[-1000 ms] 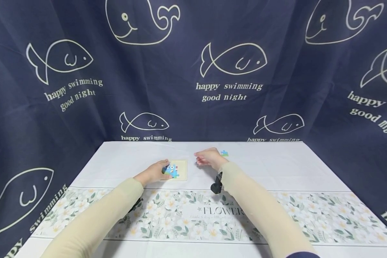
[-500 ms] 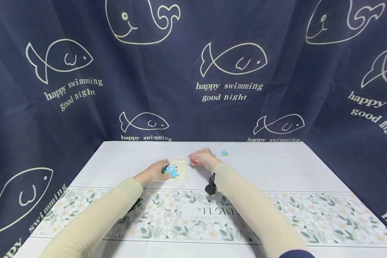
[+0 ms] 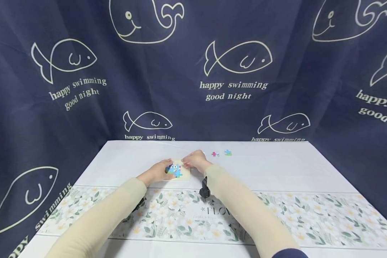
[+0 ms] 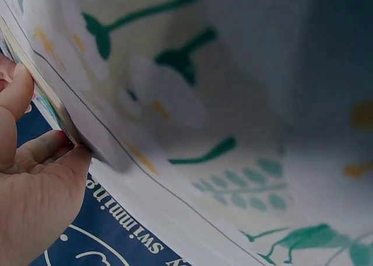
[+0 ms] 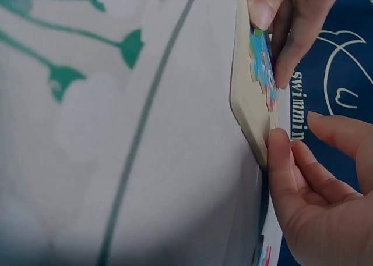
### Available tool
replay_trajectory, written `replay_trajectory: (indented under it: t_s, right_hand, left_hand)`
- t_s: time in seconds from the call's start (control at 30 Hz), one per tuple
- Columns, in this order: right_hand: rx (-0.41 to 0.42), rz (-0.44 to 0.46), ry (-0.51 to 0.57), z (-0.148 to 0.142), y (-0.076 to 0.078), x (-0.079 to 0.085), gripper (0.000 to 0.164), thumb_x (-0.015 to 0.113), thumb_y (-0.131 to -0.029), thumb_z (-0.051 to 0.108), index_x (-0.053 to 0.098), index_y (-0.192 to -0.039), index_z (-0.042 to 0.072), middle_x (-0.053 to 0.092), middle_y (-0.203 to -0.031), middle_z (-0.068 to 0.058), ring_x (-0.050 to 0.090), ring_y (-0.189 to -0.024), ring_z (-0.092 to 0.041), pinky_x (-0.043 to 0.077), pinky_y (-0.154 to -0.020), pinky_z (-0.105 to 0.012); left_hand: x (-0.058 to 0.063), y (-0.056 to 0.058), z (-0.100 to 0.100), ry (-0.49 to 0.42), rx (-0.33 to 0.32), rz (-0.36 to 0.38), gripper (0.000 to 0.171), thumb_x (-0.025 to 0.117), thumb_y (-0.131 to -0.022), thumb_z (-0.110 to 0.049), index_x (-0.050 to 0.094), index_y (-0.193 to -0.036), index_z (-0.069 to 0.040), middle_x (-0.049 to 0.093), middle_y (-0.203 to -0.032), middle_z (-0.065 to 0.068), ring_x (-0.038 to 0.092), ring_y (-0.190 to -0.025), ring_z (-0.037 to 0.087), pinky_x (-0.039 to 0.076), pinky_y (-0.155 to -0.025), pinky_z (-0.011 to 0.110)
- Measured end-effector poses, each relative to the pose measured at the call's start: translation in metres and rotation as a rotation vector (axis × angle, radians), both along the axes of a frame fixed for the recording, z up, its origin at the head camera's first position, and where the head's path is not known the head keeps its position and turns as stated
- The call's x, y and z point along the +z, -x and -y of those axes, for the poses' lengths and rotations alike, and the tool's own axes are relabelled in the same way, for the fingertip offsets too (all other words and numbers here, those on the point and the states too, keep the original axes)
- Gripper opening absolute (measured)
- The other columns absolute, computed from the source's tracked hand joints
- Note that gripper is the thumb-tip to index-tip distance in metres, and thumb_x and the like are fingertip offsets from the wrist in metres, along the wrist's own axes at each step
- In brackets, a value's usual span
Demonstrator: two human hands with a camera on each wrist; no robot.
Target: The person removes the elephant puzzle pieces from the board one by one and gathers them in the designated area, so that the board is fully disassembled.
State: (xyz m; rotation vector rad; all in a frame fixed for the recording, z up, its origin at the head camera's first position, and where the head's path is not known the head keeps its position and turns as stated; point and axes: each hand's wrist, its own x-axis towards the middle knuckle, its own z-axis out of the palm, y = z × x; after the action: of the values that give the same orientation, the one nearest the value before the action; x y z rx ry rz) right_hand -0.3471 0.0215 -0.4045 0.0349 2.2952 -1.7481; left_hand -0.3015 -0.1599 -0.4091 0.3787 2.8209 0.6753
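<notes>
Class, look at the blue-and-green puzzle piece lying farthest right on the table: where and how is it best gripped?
Probably by opposite outer edges, pinched from above and the right: the blue-and-green piece lies flat, and the pink-marked piece sits to its left.

Tray: plain cream. Puzzle pieces on it: mostly blue, some green, white eye, bits of red. One loose piece: pinkish red plus blue. Another loose piece: light blue over green. Curtain: navy, cream fish-and-whale line art, cream lettering. Table: white. Its floral band: white flowers, yellow-orange centres, green leaves, dark lettering. Sleeves: cream.
</notes>
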Motion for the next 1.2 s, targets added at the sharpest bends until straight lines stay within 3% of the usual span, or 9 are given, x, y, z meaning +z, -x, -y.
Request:
replay_trajectory:
  t_s: [0.2,0.4,0.8,1.2]
  right_hand:
    - [-0.04,-0.057,-0.225,0.005,-0.001,-0.003,0.015,0.08,-0.074,0.01,0.076,-0.086,0.003,0.066,-0.057,0.004,0.062,-0.054,-0.006,0.052,-0.06,-0.018]
    - [0.024,-0.051,-0.169,0.012,-0.003,-0.002,0.014,0.078,-0.075,0.003,0.073,-0.087,-0.003,0.069,-0.064,-0.001,0.064,-0.056,-0.007,0.057,-0.061,-0.02]
    - [0.039,0.016,-0.127,0.013,-0.002,-0.002,0.016,0.074,-0.078,0.0,0.073,-0.094,-0.001,0.07,-0.074,-0.004,0.06,-0.062,-0.009,0.051,-0.061,-0.019]
    - [0.051,0.031,-0.06,0.016,-0.005,-0.001,0.019,0.067,-0.08,-0.008,0.073,-0.098,-0.005,0.074,-0.092,-0.012,0.058,-0.062,-0.009,0.052,-0.059,-0.018]
  left_hand:
    - [-0.002,0.001,0.0,0.006,0.005,-0.011,0.076,0.07,-0.088,-0.029,0.035,-0.147,0.003,0.028,-0.158,0.018,0.025,-0.146,0.035,0.022,-0.122,0.047]
    - [0.0,0.002,0.004,0.011,-0.009,-0.014,0.076,0.069,-0.09,-0.029,0.033,-0.148,0.004,0.027,-0.157,0.019,0.025,-0.146,0.036,0.021,-0.122,0.046]
    - [0.002,0.003,0.003,0.023,-0.007,-0.009,0.076,0.07,-0.089,-0.029,0.034,-0.147,0.004,0.027,-0.158,0.017,0.025,-0.146,0.035,0.022,-0.122,0.046]
    - [0.003,0.001,0.001,0.019,-0.011,-0.017,0.075,0.07,-0.089,-0.028,0.034,-0.147,0.005,0.028,-0.157,0.019,0.026,-0.145,0.036,0.023,-0.121,0.047]
